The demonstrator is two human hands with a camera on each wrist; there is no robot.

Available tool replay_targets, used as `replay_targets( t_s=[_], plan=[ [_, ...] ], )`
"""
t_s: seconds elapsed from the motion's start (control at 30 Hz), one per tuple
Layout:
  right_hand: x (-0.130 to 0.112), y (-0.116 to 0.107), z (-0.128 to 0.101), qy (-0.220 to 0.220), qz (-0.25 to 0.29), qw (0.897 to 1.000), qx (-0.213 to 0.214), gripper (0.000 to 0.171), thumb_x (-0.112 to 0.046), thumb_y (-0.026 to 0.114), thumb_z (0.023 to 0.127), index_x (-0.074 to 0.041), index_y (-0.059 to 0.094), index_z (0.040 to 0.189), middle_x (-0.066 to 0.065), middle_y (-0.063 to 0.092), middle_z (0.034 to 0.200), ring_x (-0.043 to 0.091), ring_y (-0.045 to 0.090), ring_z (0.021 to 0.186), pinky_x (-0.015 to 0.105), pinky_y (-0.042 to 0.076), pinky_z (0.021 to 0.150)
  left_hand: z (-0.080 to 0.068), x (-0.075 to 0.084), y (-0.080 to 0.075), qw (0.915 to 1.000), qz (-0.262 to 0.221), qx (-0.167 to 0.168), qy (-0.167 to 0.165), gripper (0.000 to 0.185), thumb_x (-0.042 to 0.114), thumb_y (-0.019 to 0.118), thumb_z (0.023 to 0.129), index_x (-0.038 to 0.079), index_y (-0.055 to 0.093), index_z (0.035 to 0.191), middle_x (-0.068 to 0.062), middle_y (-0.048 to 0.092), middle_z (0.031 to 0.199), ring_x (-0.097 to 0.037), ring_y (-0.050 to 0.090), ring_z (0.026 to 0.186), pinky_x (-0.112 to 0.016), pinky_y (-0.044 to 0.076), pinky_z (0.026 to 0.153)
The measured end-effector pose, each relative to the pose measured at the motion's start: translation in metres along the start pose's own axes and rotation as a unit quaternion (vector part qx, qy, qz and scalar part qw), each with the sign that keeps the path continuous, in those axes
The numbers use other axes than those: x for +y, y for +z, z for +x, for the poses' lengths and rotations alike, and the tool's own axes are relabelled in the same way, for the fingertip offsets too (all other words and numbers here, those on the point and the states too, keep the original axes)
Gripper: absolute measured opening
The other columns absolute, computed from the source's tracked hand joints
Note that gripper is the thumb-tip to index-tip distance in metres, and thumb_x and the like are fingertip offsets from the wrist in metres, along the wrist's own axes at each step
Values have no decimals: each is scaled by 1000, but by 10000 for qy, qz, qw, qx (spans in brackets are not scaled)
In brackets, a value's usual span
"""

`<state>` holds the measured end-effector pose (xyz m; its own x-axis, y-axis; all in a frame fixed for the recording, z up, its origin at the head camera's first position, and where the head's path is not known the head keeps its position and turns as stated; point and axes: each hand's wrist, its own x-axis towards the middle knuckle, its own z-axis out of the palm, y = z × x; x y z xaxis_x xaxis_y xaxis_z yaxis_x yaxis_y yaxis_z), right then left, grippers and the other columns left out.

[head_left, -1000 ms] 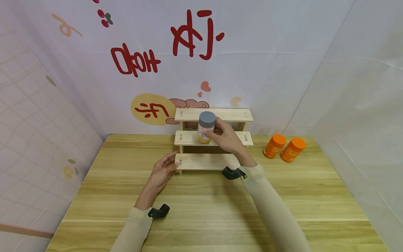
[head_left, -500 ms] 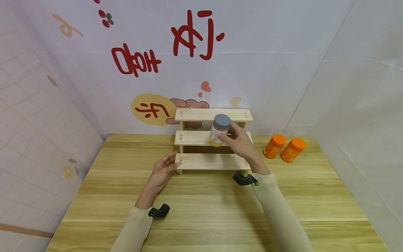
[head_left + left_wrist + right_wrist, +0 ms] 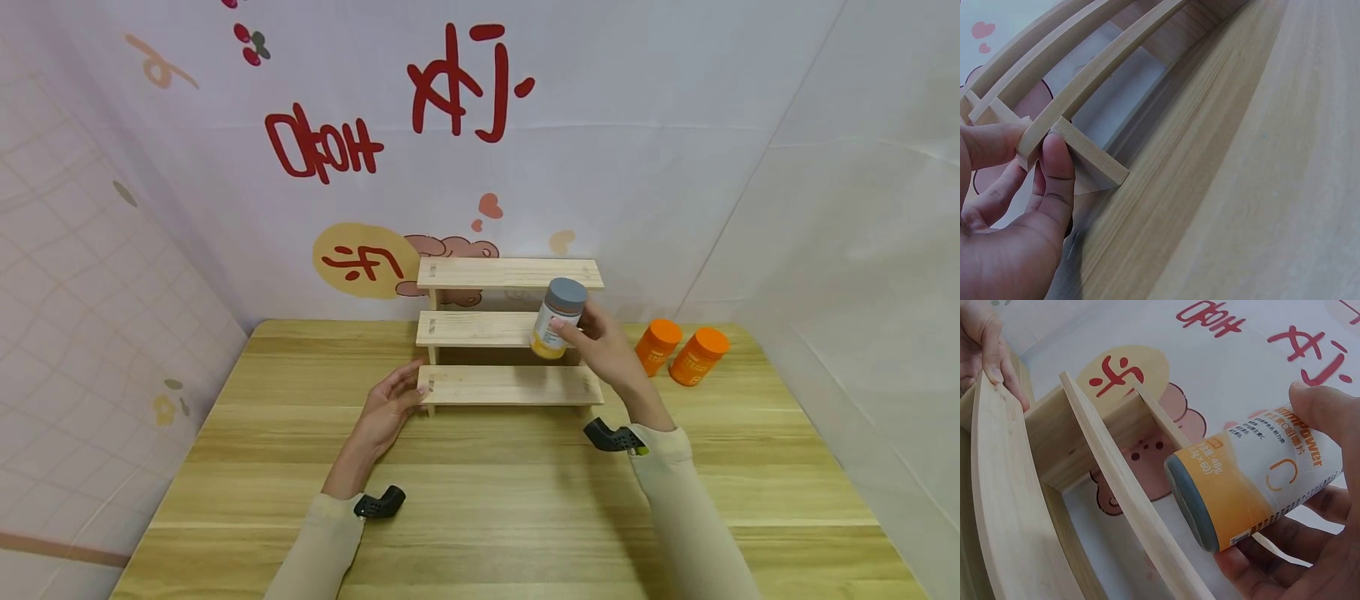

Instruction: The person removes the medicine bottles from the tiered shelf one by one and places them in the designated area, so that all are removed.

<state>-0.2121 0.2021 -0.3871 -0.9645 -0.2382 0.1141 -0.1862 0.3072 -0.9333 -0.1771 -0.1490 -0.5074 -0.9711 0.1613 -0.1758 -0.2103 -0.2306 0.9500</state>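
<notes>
Bottle up in air — grey cap on top, white-and-orange label, tilted slightly, in front of right end of middle shelf of wooden rack. Right hand has grip wrapped round bottle, thumb across label. Left hand resting against left end of rack's lowest shelf, fingers straight, grasping nothing — thumb pressed on rack corner. Two orange bottles standing on surface, right of rack, well apart from held bottle.
</notes>
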Motion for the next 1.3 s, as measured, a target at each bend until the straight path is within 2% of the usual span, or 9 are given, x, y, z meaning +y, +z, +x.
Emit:
replay_targets(
  t_s=[0.13,0.33,0.5,0.57,0.77,0.87,0.97,1.17,1.3],
  plan=[
    [4,-9,-6,163,-119,9996,201,58,-41,67,100,-18,48,151,14,58,144,32,56,131,53,45,113,1,-1,0,10000,19,-16,-10,63,-4,62,98,6,40,156,-13,50,135,-13,60,101,-23,56,78],
    [11,-23,-14,210,-292,9983,464,57,-41,65,101,-15,51,149,13,61,141,25,58,125,41,48,109,2,-1,0,10000,23,-14,-26,63,-4,62,98,6,40,156,-13,50,136,-12,60,102,-22,56,78],
    [14,-35,-22,318,-343,9971,592,56,-42,63,102,-13,50,149,14,59,141,18,57,123,38,46,110,1,-1,0,10000,43,-21,-10,64,-4,62,98,5,39,157,-13,51,135,-11,61,101,-22,56,78],
    [16,-39,-26,380,-369,9965,640,58,-43,62,102,-13,49,150,12,58,141,15,56,123,32,46,108,1,-1,0,10000,58,-39,2,64,-4,62,98,4,38,157,-14,51,135,-11,61,101,-22,56,79],
    [27,-52,-34,382,-289,9959,773,59,-40,62,103,-14,45,153,5,60,134,7,58,115,14,48,90,1,-1,0,10000,59,-50,8,62,-2,62,99,7,41,156,-12,52,134,-11,61,101,-22,56,79],
    [33,-58,-38,355,-331,9952,853,60,-38,63,103,-13,45,154,3,61,133,3,59,116,11,49,94,1,-2,-1,10000,25,-39,9,61,-2,62,99,9,43,155,-10,53,131,-11,61,100,-23,57,79],
    [40,-64,-42,418,-414,9940,921,60,-38,63,102,-13,44,154,6,60,136,2,58,117,12,49,94,1,-2,-2,10000,36,-54,20,61,-2,63,99,9,43,155,-9,53,129,-11,61,100,-23,57,79],
    [54,-77,-53,524,-705,9918,933,62,-42,61,103,-25,40,158,15,55,146,4,56,121,14,50,93,0,-2,-2,9999,71,-68,46,63,-2,63,98,6,40,156,-11,53,132,-11,61,100,-23,56,79],
    [63,-87,-61,678,-840,9898,928,64,-44,59,103,-27,36,160,16,52,150,9,54,127,34,51,105,0,-2,-2,9999,74,-99,59,63,-1,63,98,6,39,157,-11,53,133,-11,61,101,-24,57,80]
  ],
)
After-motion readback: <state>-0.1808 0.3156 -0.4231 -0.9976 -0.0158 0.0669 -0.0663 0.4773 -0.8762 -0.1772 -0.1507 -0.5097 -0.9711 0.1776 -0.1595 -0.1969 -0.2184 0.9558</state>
